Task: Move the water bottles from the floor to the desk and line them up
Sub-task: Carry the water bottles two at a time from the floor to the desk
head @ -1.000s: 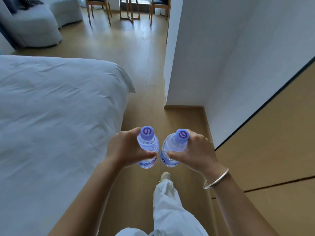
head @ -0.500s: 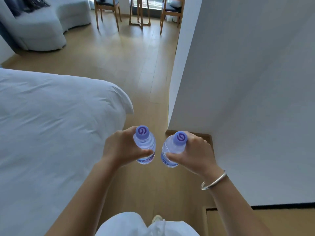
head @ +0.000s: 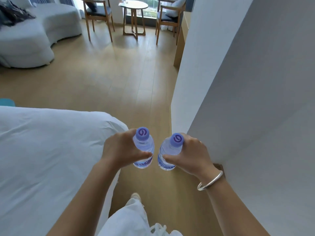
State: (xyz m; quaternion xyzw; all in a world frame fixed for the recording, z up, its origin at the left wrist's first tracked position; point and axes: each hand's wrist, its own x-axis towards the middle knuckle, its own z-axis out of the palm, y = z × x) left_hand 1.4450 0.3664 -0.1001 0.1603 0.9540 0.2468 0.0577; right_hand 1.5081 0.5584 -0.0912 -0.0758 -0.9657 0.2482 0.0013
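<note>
I carry two clear water bottles with purple caps, upright and side by side in front of me above the floor. My left hand (head: pixel 119 150) grips the left bottle (head: pixel 144 147) around its body. My right hand (head: pixel 190 155) grips the right bottle (head: pixel 170 150) the same way; a silver bangle sits on that wrist. A wooden desk edge (head: pixel 181 40) shows past the wall corner at the far right.
A white bed (head: pixel 51 150) fills the left side. A white wall (head: pixel 247 99) runs close on my right. Wooden floor (head: pixel 127 86) leads ahead to a round table (head: pixel 134 5) with two chairs and a grey sofa (head: pixel 34 34).
I have walked forward along the passage between bed and wall. The view has lifted, so the table, chairs and desk edge now show. Both hands still hold their bottles.
</note>
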